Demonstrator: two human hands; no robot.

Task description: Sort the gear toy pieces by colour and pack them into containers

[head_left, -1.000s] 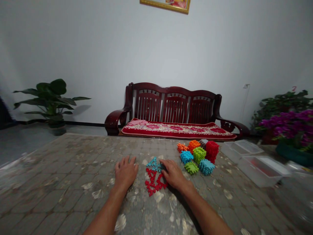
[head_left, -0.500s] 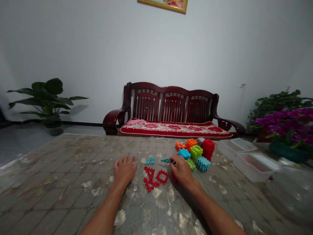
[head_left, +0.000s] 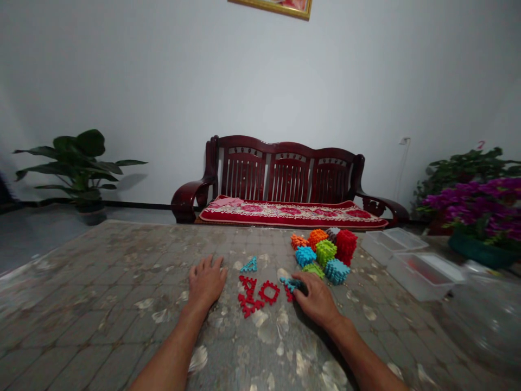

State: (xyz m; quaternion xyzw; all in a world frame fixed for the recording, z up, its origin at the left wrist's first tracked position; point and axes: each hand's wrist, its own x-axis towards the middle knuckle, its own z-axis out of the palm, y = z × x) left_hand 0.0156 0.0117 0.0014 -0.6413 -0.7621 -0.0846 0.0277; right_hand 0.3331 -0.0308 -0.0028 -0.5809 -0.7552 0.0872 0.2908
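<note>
My left hand [head_left: 207,283] lies flat on the patterned table [head_left: 101,304], fingers spread, holding nothing. Just right of it lie red toothed flat pieces [head_left: 256,296], one a square frame, and a blue triangle piece [head_left: 249,265] a little further back. My right hand [head_left: 316,298] rests on the table with its fingers pinched on a blue toothed piece [head_left: 290,282], held low over another small red piece. Behind that hand stands a cluster of toothed blocks [head_left: 325,251] in orange, red, green and blue.
Two clear plastic boxes [head_left: 411,260] stand at the table's right side. Beyond the table are a dark wooden bench [head_left: 285,184] with a red cushion, a potted plant [head_left: 79,165] on the left and purple flowers [head_left: 480,203] on the right.
My right hand lifted a blue piece off the red pieces, carried it right, then lowered it toward the table near the block cluster. The left hand stayed flat.
</note>
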